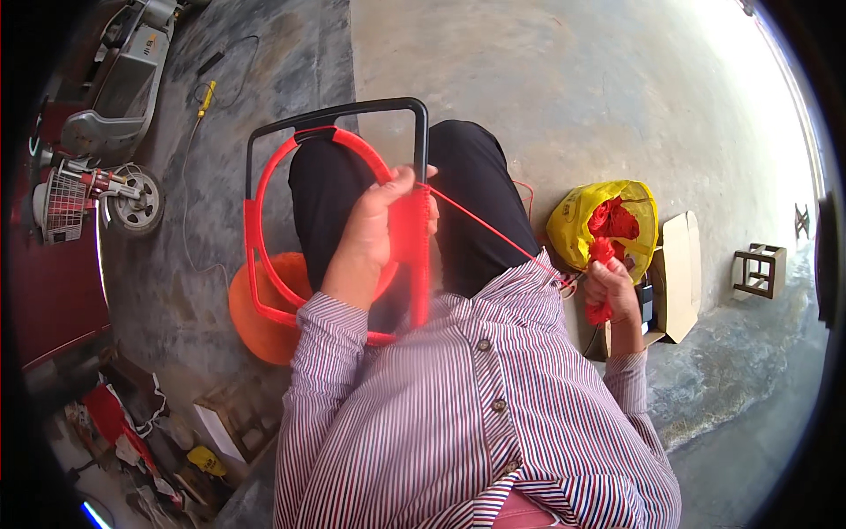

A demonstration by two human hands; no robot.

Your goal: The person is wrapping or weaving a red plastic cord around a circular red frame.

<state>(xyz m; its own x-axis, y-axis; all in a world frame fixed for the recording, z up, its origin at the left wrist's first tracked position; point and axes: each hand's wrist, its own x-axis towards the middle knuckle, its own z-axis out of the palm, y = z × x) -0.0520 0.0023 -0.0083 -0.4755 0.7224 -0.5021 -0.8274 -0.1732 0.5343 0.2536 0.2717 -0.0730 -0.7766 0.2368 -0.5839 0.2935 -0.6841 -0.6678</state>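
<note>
A black rectangular frame (361, 108) with rounded corners stands over my lap, and a ring wrapped in red (267, 189) sits inside it. Red wrapping covers the lower parts of the frame. My left hand (374, 220) is closed around the frame's right side, where the red wrapping (410, 231) is broad and partly blurred. From there a taut red cord (493, 229) runs down and right toward my right hand (614, 289). That hand is closed around a bunched hank of red cord (601, 312), beside a yellow plastic bag (568, 216).
More red material (614, 220) lies inside the bag. Next to it is an open cardboard box (679, 282), with a small wooden stool (760, 271) farther right. An orange round object (264, 317) is by my left leg. A yellow-handled tool (207, 99) and vehicles (137, 201) are at left.
</note>
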